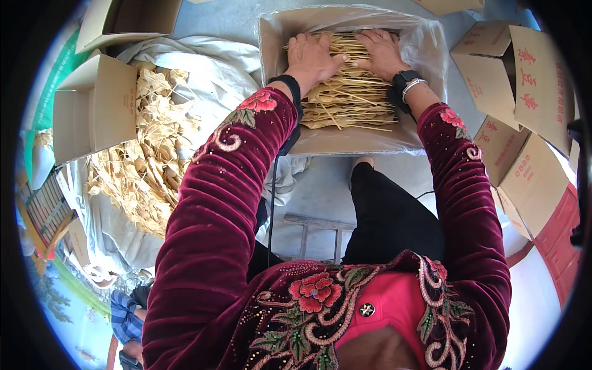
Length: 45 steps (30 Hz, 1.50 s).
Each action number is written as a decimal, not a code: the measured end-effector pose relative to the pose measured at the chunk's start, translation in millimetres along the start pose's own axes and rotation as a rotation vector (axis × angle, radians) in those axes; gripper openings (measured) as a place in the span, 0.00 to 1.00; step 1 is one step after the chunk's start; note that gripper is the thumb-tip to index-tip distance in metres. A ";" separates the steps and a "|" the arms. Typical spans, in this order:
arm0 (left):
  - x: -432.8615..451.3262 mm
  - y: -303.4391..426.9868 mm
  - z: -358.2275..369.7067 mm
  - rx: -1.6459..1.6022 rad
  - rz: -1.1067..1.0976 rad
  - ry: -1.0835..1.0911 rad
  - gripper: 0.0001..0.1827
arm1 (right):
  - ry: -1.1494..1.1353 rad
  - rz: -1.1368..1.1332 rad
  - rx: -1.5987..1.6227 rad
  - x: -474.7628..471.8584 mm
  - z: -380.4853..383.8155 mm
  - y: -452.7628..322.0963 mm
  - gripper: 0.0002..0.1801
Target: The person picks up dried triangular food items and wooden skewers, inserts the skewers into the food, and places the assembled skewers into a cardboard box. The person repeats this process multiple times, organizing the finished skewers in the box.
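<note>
My left hand (311, 58) rests palm down on the far left part of a packed bundle of dried, tan leaf-like pieces on thin sticks (344, 101). On the same bundle, across from it, lies my right hand (383, 53). Both thumbs point inward, and the fingertips reach towards the box's far wall. The bundle sits inside an open cardboard box (356, 147) lined with clear plastic film (423, 51). Its sticks run roughly crosswise. What lies under my palms is hidden.
Left of the box, a large heap of similar dried pieces (148, 152) lies on a pale cloth sheet (222, 60). Open cartons (99, 108) stand at the left; printed cartons (539, 88) stand at the right. A wooden frame (319, 224) is near my legs. Another person (124, 314) shows at lower left.
</note>
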<state>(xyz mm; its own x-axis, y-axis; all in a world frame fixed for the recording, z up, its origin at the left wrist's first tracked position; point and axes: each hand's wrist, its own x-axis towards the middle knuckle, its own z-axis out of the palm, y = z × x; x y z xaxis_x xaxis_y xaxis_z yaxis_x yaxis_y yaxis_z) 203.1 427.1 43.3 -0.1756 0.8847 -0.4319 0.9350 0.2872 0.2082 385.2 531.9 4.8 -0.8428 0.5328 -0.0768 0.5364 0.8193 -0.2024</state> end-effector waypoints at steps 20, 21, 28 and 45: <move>19.2 -18.9 8.5 -0.226 -0.075 -0.178 0.39 | -0.383 -0.112 0.067 -10.9 -98.2 -101.2 0.13; 19.4 -17.9 8.6 -0.205 -0.083 -0.167 0.39 | -0.322 -0.103 0.134 -10.4 -101.4 -99.0 0.13; 18.2 -17.1 4.9 -0.227 -0.092 -0.180 0.41 | -0.316 -0.230 -0.005 -22.7 -91.9 -134.8 0.11; -1.9 -11.7 -1.1 -0.104 0.017 -0.124 0.57 | -0.083 -0.391 0.090 -38.4 -7.2 -50.5 0.20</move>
<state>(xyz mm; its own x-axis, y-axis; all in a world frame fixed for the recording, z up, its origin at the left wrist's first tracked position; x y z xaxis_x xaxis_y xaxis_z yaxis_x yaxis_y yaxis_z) 192.2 422.5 42.7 -0.1149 0.8395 -0.5311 0.8993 0.3151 0.3034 390.8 471.6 25.1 -0.9851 0.1630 -0.0545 0.1719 0.9330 -0.3161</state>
